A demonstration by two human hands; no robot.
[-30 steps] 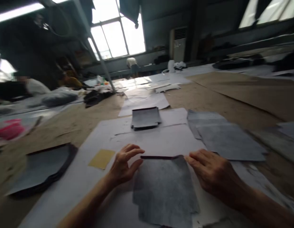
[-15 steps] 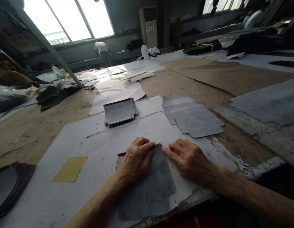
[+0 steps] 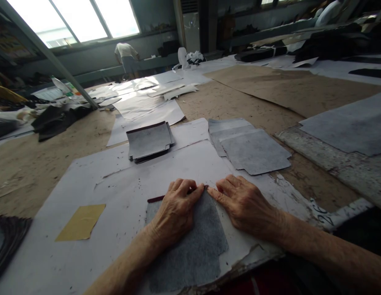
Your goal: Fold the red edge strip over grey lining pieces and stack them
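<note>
Two hands on one grey piece, one yellow patch nearby

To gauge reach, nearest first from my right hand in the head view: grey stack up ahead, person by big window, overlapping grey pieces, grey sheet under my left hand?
1. Grey sheet, at the right hand
2. Overlapping grey pieces, just ahead
3. Grey stack, ahead left
4. Person, far, by the window

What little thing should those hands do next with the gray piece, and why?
Perhaps press down the gray piece at its far right corner: the left hand and right hand nearly meet there, and a dark red bit shows between them, so that corner may not be flat yet.
</note>
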